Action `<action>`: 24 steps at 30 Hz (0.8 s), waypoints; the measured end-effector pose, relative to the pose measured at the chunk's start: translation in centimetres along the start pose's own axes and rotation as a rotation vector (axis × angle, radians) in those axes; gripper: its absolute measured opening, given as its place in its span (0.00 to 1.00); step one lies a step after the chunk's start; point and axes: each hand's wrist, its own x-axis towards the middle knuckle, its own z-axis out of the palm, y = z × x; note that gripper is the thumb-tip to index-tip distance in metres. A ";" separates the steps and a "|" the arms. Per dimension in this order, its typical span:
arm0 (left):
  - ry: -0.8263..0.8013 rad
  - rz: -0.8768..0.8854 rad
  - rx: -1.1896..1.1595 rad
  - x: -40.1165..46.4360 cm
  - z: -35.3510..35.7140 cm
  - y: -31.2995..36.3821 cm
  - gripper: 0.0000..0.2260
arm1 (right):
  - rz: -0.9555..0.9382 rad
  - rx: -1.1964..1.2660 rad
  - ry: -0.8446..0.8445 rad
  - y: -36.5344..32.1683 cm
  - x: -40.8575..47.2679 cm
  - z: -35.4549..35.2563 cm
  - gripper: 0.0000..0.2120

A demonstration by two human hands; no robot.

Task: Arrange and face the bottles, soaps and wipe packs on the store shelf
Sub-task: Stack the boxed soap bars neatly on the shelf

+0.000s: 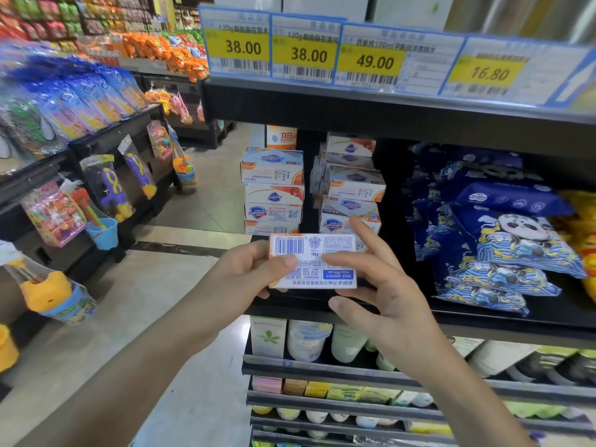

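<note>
Head view, held item: one soap box (pixel 312 261), white with blue print, back panel facing the camera and upside down; a barcode sits at its upper left and a small "P&G" mark reads inverted near the middle.
Left grip: the left hand (pixel 248 269) grasps the box's left end, thumb pressed on the face.
Right grip: the right hand (pixel 380 285) pinches the box's right end, thumb on the face, index finger raised above the top edge.
Box position: in front of the shelf edge (pixel 322 304), just below the soap stacks.
Above the grips, left stack: four Safeguard boxes (pixel 273 191), white with orange and blue shield logos.
Above the grips, right stack: about five Safeguard cartons (pixel 353 185), several tilted and unevenly faced; the exact count is unclear.
Behind the left stack: one orange bottle (pixel 281 137) with "立白" on its label.
Right of the grips: dark blue wipe packs (pixel 503 233) with a panda drawing, at least five, heaped and sliding.
Far above the grips: four yellow price tags (pixel 371 59) reading 38.00, 38.00, 49.00 and 16.80; the first two begin "120g", the third shows "100ml".
Below the grips: a white carton (pixel 268 337) marked "KORHENIS" beside pale bottles (pixel 308 340).
Left of the grips: hanging toy packs (pixel 109 188) across the aisle.
</note>
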 end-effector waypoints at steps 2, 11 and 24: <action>0.016 -0.034 -0.002 0.2 0.0 0.0 0.13 | 0.018 0.021 -0.005 0.0 0.0 0.0 0.24; 0.023 -0.107 -0.026 0.8 0.4 0.5 0.13 | 0.067 0.090 0.034 0.9 0.3 -0.5 0.22; 0.056 0.210 0.095 0.7 -0.4 -0.9 0.31 | 0.240 0.285 0.135 0.0 0.4 -0.7 0.21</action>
